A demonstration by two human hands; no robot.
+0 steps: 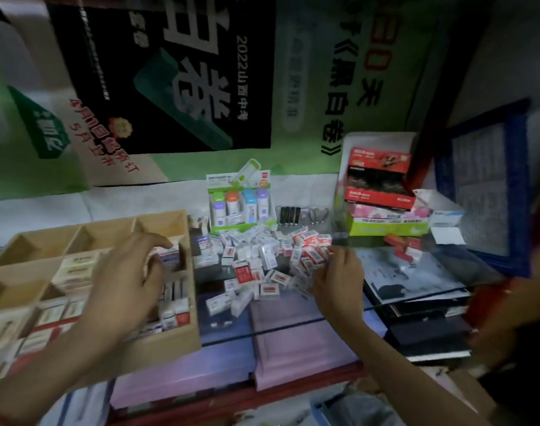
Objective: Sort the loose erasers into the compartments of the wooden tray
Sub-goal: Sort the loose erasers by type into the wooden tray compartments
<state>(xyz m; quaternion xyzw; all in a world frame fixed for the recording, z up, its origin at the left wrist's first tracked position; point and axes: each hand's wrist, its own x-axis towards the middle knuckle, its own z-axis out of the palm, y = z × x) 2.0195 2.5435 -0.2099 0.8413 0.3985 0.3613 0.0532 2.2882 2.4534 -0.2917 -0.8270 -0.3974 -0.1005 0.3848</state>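
A wooden tray (188,333) with several compartments sits at the left, and many of them hold wrapped erasers. A heap of loose erasers (262,259) in white and red wrappers lies on the glass counter to its right. My left hand (124,278) hovers over the tray's right compartments, thumb and fingers pinching a white eraser (167,253) with a blue label. My right hand (336,281) reaches into the heap's right side, fingers curled around a few red-and-white erasers (308,262).
A display box of coloured correction tapes (241,207) stands behind the heap. Stacked red, pink and green boxes (382,204) sit at the back right. Black clips (288,215) lie between them. Papers and booklets (416,281) lie under the glass on the right.
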